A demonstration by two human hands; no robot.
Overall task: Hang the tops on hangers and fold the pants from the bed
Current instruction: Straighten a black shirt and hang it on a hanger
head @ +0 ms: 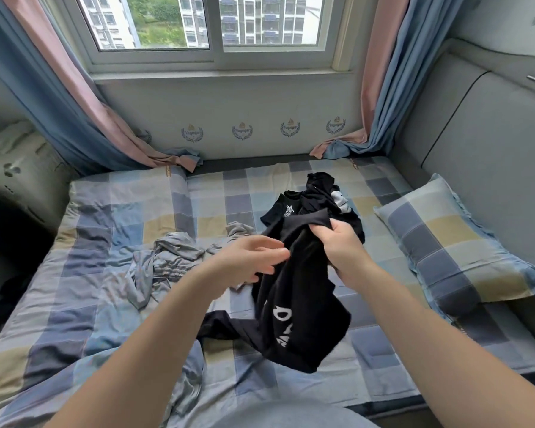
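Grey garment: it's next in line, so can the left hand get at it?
Probably yes: the left hand looks open, and the grey garment lies uncovered just left of it.

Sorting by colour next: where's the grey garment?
In the head view, the grey garment lies crumpled on the bed, just left of the left hand.

Soft, even daylight reaches you from the window (210,26) at the far side; the view outside is bright but keeps its detail. Shadows on the bed (105,304) are faint. The left edge beside the bed falls dark. Your wide lens bows the curtains (53,97) at both sides. Your left hand (254,261) looks slightly blurred, and the black top (291,304) shows little fold detail.
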